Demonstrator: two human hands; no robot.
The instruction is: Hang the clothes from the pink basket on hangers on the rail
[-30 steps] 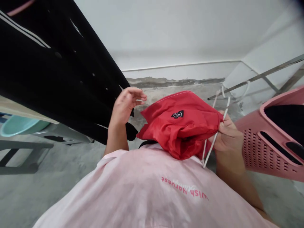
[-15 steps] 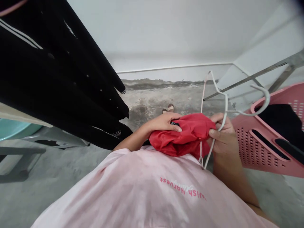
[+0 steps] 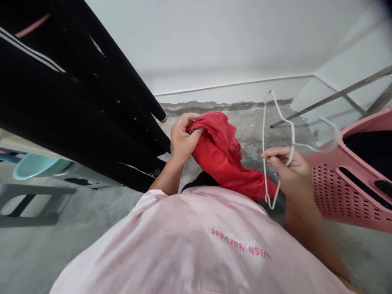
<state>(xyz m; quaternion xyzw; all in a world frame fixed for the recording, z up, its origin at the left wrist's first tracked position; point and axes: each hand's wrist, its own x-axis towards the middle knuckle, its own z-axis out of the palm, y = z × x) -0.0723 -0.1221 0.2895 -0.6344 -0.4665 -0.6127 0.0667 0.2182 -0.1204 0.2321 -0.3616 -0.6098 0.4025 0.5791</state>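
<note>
A bunched red garment (image 3: 220, 155) hangs from my left hand (image 3: 185, 136), whose thumb and fingers pinch its upper edge beside a small dark label. Its exact kind cannot be made out. To the right, my right hand (image 3: 286, 163) is closed around one arm of a white clothes hanger (image 3: 293, 132). The hanger is held on edge, its hook pointing right towards the basket. Behind the hanger's lower end lies the bottom of the red cloth; whether they touch I cannot tell.
At the left hang black garments (image 3: 92, 106) with white stripes. Below them are a turquoise basin (image 3: 39, 165) and a grey plastic stool (image 3: 36, 204). A pink laundry basket (image 3: 327, 192) with dark cloth inside stands at right, near a metal bar (image 3: 330, 98). A white wall (image 3: 226, 41) rises ahead.
My left hand has lifted the red garment up and to the left, so it hangs more unfolded. My right hand has let go of the cloth but keeps the hanger.
</note>
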